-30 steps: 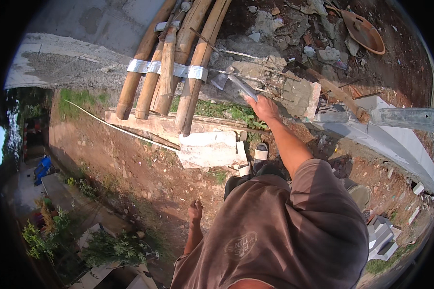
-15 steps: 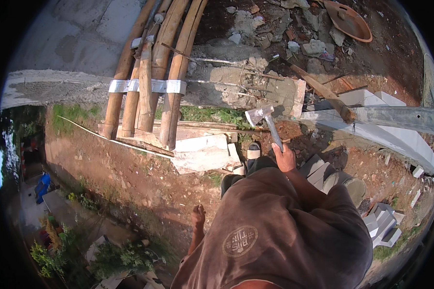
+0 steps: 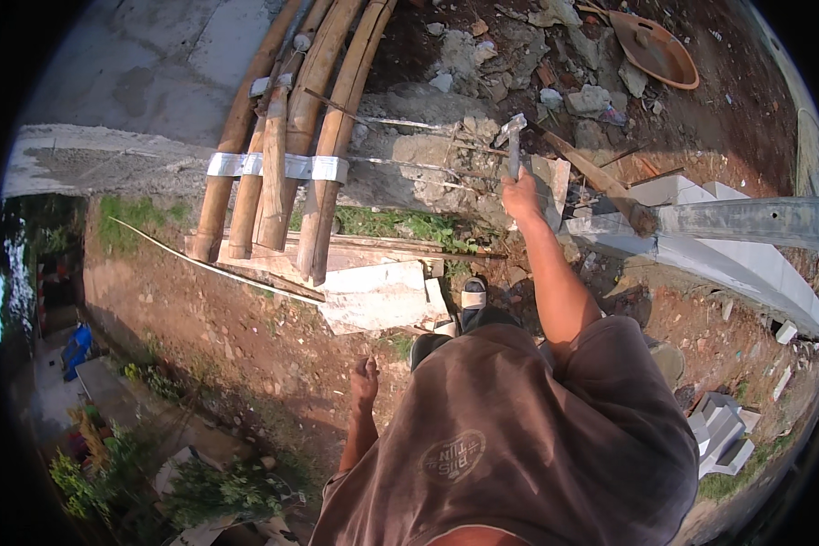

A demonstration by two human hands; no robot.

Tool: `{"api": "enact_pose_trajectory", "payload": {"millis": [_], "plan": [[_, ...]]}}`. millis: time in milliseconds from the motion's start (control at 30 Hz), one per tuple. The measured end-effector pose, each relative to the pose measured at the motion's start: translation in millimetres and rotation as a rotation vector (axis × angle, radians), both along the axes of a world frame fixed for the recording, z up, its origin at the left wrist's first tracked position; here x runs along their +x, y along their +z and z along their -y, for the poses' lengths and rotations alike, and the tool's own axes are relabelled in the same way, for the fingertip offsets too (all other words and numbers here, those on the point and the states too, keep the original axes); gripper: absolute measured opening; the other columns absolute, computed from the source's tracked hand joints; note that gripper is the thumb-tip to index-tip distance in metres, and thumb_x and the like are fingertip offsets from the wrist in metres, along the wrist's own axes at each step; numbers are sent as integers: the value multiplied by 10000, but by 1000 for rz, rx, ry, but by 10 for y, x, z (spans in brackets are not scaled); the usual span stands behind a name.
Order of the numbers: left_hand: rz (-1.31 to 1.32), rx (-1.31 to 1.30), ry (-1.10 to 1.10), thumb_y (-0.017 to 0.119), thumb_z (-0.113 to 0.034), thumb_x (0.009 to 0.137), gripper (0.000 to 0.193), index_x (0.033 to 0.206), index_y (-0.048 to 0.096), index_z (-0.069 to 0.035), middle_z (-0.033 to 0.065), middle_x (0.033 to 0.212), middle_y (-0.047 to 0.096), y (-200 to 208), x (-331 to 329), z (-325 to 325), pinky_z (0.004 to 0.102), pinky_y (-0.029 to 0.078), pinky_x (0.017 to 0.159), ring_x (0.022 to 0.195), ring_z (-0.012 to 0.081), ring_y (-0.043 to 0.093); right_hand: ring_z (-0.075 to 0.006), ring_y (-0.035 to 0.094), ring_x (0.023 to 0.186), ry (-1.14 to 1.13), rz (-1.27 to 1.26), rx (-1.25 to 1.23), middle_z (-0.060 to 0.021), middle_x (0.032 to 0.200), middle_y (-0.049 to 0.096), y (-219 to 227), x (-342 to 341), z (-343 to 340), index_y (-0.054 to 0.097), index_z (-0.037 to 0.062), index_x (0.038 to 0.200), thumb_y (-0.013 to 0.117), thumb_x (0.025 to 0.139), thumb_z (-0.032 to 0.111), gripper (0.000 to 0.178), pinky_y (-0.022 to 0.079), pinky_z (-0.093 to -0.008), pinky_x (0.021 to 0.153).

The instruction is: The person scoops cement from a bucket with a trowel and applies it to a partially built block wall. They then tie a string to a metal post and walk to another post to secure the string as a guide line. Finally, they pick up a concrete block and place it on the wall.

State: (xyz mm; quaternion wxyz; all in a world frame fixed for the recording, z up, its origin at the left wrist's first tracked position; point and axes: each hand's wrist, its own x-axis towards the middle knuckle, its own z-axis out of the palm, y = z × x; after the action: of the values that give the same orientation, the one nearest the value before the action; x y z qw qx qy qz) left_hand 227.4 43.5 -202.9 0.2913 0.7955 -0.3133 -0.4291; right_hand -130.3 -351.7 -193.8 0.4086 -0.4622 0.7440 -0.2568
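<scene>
My right hand (image 3: 521, 197) is wrapped round the short handle of a club hammer (image 3: 514, 144), with my arm stretched forward. The steel head is over the broken end of a concrete beam (image 3: 428, 150); whether it touches cannot be made out. Thin reinforcing bars (image 3: 419, 165) stick out along the crumbled concrete, left of the hammer. My left hand (image 3: 365, 380) hangs low at my left side, its fingers curled in with nothing visible in them, above the bare soil.
Bamboo poles (image 3: 319, 196), bound with a pale band, lie across the wall at left. A pale board (image 3: 373, 293) is on the ground before my feet. Rubble (image 3: 591, 98) and an orange basin (image 3: 657, 55) are at far right. A wooden post (image 3: 601, 173) slants beside the beam.
My right hand has moved forward and up, carrying the hammer from near my knees to the broken concrete. My left hand has shifted slightly and stays low.
</scene>
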Motion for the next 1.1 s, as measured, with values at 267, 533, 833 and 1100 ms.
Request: {"api": "enact_pose_trajectory", "payload": {"millis": [267, 533, 833, 1100], "plan": [[105, 345, 52, 515, -330, 886, 408, 1003, 568, 57, 147, 734, 617, 38, 114, -790, 315, 489, 595, 663, 210, 643, -77, 410, 437, -180, 662, -154, 16, 640, 436, 896, -13, -200, 483, 75, 1156, 510, 886, 187, 294, 338, -239, 380], [124, 261, 34, 502, -356, 891, 423, 990, 580, 47, 161, 745, 622, -39, 73, -348, 322, 482, 617, 686, 214, 645, -82, 419, 405, -280, 679, 9, 5, 601, 433, 718, 34, -1105, 470, 49, 965, 540, 886, 200, 184, 339, -248, 356], [108, 62, -24, 505, -334, 899, 375, 941, 588, 30, 148, 718, 612, -59, -6, 127, 336, 460, 588, 659, 210, 613, -365, 566, 709, 287, -33, 121, -196, 717, 555, 611, -119, -2065, 489, 21, 981, 575, 836, 348, 368, 434, -445, 637], [122, 178, 54, 497, -363, 892, 399, 951, 579, 22, 134, 725, 614, -10, 124, -316, 331, 467, 599, 660, 205, 621, -406, 589, 751, 813, -195, -216, -219, 809, 613, 611, 618, -1100, 487, 71, 1071, 558, 859, 342, 352, 456, -498, 623]]}}
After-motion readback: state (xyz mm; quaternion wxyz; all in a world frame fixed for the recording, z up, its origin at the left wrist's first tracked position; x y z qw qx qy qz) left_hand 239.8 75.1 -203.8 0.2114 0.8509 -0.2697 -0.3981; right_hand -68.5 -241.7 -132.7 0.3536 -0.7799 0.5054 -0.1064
